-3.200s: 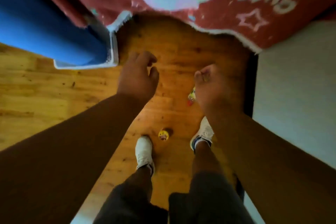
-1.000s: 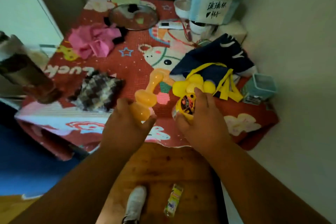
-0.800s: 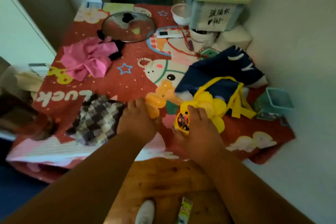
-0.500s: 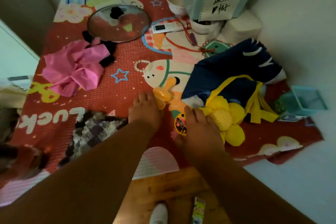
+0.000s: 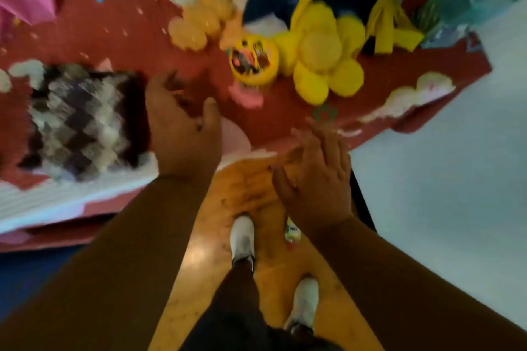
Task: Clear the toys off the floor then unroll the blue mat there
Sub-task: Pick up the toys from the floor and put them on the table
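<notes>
Head view shows me my left hand (image 5: pixel 182 134) and right hand (image 5: pixel 316 179) both spread and empty above the desk (image 5: pixel 85 37) edge, the orange toy (image 5: pixel 199 23) and round yellow toy (image 5: pixel 253 61) lying on its red cover, a small packet (image 5: pixel 292 232) on the wooden floor (image 5: pixel 271 265) by my shoes.

Home room: cartoon-print red table cover (image 5: pixel 85 37), yellow plush flower (image 5: pixel 322 54), wood floor (image 5: pixel 273 262), white wall (image 5: pixel 442 208).
</notes>
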`<state>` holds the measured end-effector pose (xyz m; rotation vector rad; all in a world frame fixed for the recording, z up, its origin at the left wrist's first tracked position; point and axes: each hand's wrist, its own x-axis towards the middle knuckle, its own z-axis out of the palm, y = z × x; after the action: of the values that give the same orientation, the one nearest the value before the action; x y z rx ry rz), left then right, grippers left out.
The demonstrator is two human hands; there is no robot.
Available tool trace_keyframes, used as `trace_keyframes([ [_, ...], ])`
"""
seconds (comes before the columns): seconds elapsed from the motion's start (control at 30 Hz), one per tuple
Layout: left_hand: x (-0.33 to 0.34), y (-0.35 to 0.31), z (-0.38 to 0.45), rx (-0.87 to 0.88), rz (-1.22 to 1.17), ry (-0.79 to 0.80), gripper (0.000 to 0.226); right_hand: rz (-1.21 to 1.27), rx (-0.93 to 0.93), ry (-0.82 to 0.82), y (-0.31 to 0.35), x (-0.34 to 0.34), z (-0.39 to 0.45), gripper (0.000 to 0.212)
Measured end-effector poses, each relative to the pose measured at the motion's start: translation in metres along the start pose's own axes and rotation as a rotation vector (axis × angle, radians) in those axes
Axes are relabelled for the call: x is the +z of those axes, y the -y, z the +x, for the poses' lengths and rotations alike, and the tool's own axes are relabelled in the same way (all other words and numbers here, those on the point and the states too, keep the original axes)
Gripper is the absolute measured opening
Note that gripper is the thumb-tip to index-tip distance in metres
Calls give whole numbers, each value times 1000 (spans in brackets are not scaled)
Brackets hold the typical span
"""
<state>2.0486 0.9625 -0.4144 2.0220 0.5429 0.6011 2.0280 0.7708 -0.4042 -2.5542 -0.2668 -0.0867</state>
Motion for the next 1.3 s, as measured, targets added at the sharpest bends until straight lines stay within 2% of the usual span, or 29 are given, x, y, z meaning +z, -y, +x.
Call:
trace_keyframes([
  [0.07, -7, 4, -48, 23, -32, 26, 35, 30, 109, 57, -24, 9, -31, 61],
  [0.2, 10, 22, -159, 106, 20, 285, 31, 148, 392, 101, -91, 46, -93, 57],
  [0.3, 51, 70, -240, 12, 114, 483, 29, 155, 677, 175, -167, 95, -145, 54],
  [0.37, 86, 114, -284, -95, 118, 568, 30, 122, 757, 225, -222, 133, -178, 52],
  [0.5, 178, 221, -343, -353, 123, 662, 30, 65, 789, 352, -318, 228, -212, 61],
  [0.6, 239, 300, -363, -455, 208, 763, 33, 61, 784, 485, -374, 294, -221, 64],
  [0.67, 279, 354, -370, -463, 291, 845, 39, 39, 749, 558, -408, 341, -226, 70],
  [0.73, 301, 389, -373, -426, 358, 924, 44, 35, 727, 643, -426, 373, -229, 84],
  [0.83, 331, 434, -381, -386, 404, 980, 51, 30, 841, 655, -452, 425, -236, 98],
  [0.93, 337, 452, -383, -238, 463, 1050, 52, -45, 1006, 590, -455, 462, -241, 104],
  [1.0, 336, 457, -379, -72, 479, 1124, 55, -40, 1080, 473, -450, 477, -241, 99],
  [1.07, 330, 456, -367, 82, 514, 1178, 64, -3, 1080, 437, -442, 481, -239, 94],
  [1.2, 310, 427, -331, 530, 793, 1259, 94, 160, 909, 576, -414, 419, -218, 73],
  [1.3, 288, 364, -307, 725, 684, 1302, 85, 320, 754, 838, -381, 329, -198, 67],
])
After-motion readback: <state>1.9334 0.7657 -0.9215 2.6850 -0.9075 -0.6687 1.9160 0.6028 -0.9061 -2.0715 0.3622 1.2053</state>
